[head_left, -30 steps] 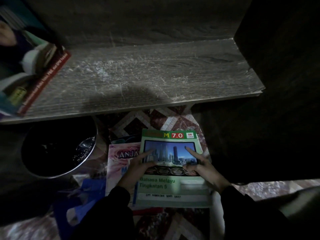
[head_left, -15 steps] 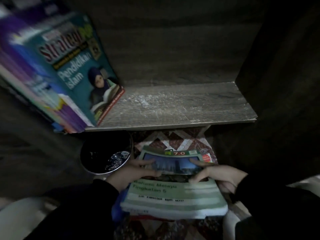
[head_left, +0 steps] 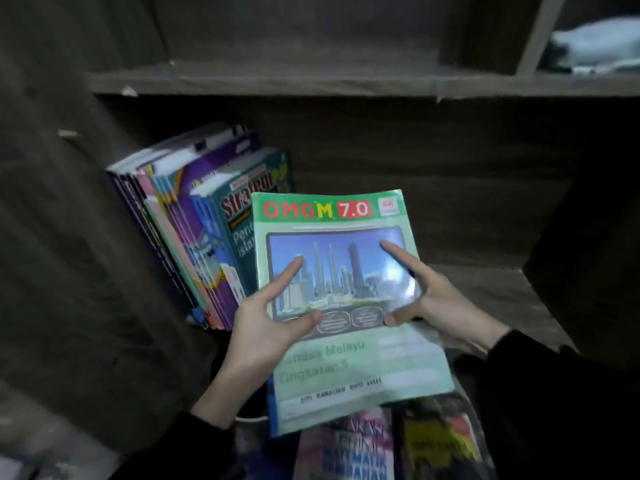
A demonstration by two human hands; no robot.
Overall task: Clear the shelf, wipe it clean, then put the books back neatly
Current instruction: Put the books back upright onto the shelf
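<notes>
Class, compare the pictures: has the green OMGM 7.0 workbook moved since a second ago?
Yes. The green OMGM 7.0 workbook rose from below the grey wooden shelf board up to in front of it.

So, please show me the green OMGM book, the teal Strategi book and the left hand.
green OMGM book [head_left: 346, 358]: head view, pale lower cover.
teal Strategi book [head_left: 235, 206]: head view, red title lettering.
left hand [head_left: 259, 327]: head view, middle of the hand.
</notes>
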